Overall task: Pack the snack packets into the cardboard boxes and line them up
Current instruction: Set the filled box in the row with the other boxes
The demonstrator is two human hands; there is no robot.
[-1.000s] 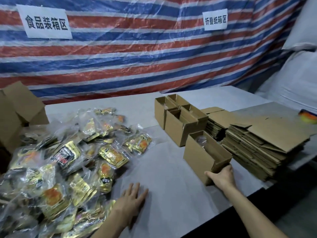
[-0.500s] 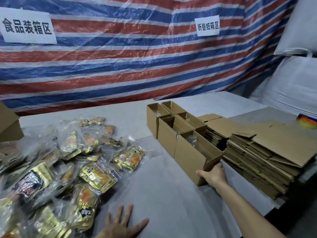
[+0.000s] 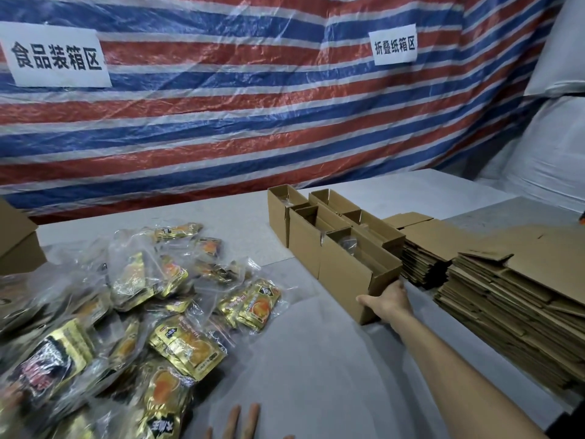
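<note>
Currently gripping the near end of the closest open cardboard box [image 3: 348, 274] with the right hand [image 3: 387, 301], thumb across its front face. Set against the other open boxes [image 3: 304, 236] in a row on the grey table [image 3: 316, 359], just beside stacks of flattened cartons [image 3: 506, 299]. Resting the left hand [image 3: 243, 423] flat at the bottom edge, fingers straight, holding nothing, near the heap of snack packets [image 3: 142, 312] left of the boxes.

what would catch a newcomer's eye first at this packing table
The red, white and blue striped tarp fills the whole back wall. On the left of the table a loose heap of gold snack packets glints. On the right, the right hand grips the near end of the nearest open cardboard box, which fronts a row of open boxes beside stacks of flattened cardboard.
</note>
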